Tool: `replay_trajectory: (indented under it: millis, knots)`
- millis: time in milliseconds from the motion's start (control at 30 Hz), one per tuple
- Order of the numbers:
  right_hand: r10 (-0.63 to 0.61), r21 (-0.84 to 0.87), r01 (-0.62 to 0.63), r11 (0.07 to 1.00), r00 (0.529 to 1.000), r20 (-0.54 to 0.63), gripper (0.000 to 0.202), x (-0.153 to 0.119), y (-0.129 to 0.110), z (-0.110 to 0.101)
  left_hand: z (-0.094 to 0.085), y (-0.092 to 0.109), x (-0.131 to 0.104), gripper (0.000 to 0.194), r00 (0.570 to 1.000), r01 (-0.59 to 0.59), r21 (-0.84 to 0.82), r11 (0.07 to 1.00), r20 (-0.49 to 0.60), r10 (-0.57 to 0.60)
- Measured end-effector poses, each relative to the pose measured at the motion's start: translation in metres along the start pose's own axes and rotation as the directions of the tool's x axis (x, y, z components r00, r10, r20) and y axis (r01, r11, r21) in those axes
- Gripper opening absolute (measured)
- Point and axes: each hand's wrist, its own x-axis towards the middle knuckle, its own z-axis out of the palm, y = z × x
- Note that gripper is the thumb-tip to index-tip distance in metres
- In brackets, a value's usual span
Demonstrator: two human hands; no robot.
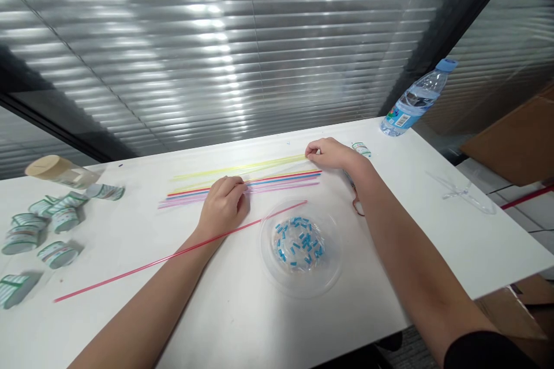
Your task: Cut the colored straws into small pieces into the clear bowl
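Observation:
My left hand (225, 202), fingers curled closed, rests on a row of thin plastic straws (283, 180) in purple, blue, red and yellow; its fingertips are hidden. Farther back, my right hand (331, 153) pinches the right end of the yellow straws (242, 166). One long red straw (142, 268) lies slantwise across my left wrist, its far end over the rim of a clear plastic bowl (333, 277). Inside that bowl are many short blue cut pieces (298, 244). Beside my right forearm, orange-handled scissors (357, 203) are partly hidden.
Several green-and-white cylinders (58, 253) lie at the left, near a tan-capped container (64, 172). A blue-capped water bottle (413, 104) stands at the back right corner. Clear plastic strips (463, 191) lie near the right edge. Blinds (277, 40) hang behind the white table (234, 311).

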Motion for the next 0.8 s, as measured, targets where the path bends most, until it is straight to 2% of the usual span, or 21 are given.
replay_trajectory:
  millis: [267, 433, 567, 800]
  knots:
    - [0.026, 0.008, -0.026, 1.000, 1.000, -0.007, 0.020, -0.005, -0.005, -0.003, -0.003, 0.007, 0.000, 0.012, 1.000, -0.013, 0.078, 0.997, 0.012, 0.012]
    - [0.022, -0.011, -0.022, 1.000, 1.000, -0.011, 0.021, -0.005, -0.005, -0.003, -0.003, 0.009, -0.001, 0.019, 0.997, 0.003, 0.091, 0.996, 0.072, -0.009]
    - [0.032, -0.040, -0.032, 0.999, 0.999, -0.018, 0.023, -0.004, -0.005, -0.005, -0.004, 0.009, -0.002, 0.015, 0.992, 0.003, 0.096, 0.995, 0.122, -0.014]
    - [0.049, -0.081, -0.051, 0.995, 0.999, -0.021, 0.024, -0.009, -0.012, -0.010, -0.003, 0.012, -0.003, 0.020, 0.993, 0.072, 0.122, 0.990, 0.087, -0.083]
